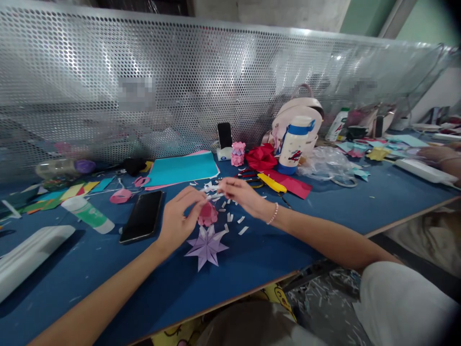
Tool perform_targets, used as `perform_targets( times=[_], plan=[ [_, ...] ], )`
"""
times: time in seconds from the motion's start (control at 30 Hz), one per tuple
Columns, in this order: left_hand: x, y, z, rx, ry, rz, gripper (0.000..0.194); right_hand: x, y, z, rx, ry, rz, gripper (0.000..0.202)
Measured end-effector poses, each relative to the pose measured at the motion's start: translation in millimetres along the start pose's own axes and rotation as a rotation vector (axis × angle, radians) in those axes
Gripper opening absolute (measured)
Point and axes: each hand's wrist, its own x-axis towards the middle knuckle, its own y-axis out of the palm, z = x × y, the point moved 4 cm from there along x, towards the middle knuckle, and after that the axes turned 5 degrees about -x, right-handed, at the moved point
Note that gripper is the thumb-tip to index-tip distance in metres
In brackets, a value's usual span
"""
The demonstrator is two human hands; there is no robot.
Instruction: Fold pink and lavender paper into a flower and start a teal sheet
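My left hand point(183, 214) and my right hand point(245, 194) meet above the middle of the blue table, fingertips closed in a pinch. Between them is a small white strip point(213, 196), perhaps paper or tape; its kind is too small to be sure of. Just under the fingers sits a pink folded-paper piece point(208, 215), partly hidden by my left hand. Nearer me lies a pale purple folded-paper star point(207, 247). Small white paper scraps point(241, 220) are scattered beside and behind my hands.
A black phone point(142, 216) and a glue tube point(88, 215) lie to the left. Behind are blue paper sheets point(183, 168) and a pink paper stack point(238, 154). A yellow cutter point(272, 183), a bottle point(295, 146) and a backpack point(300, 110) stand right. Another person's hand point(441, 156) shows far right.
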Motion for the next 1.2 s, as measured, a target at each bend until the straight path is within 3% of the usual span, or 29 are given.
perform_targets(
  times=[0.13, 0.23, 0.4, 0.53, 0.63, 0.77, 0.9, 0.93, 1.07, 1.13, 1.2],
  plan=[
    [-2, -6.7, 13, -0.204, -0.238, -0.118, 0.022, 19, -40, -18, -0.124, -0.022, -0.159, 0.037],
    [-5, -5.3, 27, -0.203, -0.355, -0.136, 0.027, 22, -53, -20, -0.261, -0.067, -0.174, 0.024],
    [-8, 3.7, 34, -0.225, -0.425, -0.015, 0.035, 10, -33, -3, -0.377, -0.150, -0.084, 0.013],
    [-10, 15.7, 25, -0.214, -0.357, 0.196, 0.043, -3, -8, 16, -0.203, -0.152, 0.031, 0.022],
    [-11, 22.0, 21, -0.224, -0.325, 0.247, 0.042, -10, 1, 23, -0.162, -0.120, 0.026, 0.027],
    [-4, 13.7, 10, -0.136, -0.238, 0.133, 0.036, -14, -1, 31, -0.104, -0.169, -0.073, 0.027],
    [6, -20.2, 10, -0.057, -0.331, -0.114, 0.036, -14, -16, 44, -0.055, -0.223, -0.192, 0.022],
    [6, -27.5, 13, -0.031, -0.357, -0.097, 0.034, -14, -19, 46, -0.059, -0.214, -0.204, 0.020],
    [-21, -35.9, 34, 0.132, -0.471, 0.296, 0.031, -17, -17, 51, -0.082, -0.172, -0.094, 0.017],
    [-44, -33.3, 41, 0.135, -0.510, 0.399, 0.035, -20, -9, 53, -0.110, -0.206, -0.006, 0.024],
    [-64, -26.0, 42, 0.109, -0.551, 0.496, 0.037, -25, -1, 55, -0.137, -0.271, 0.047, 0.016]
  ],
)
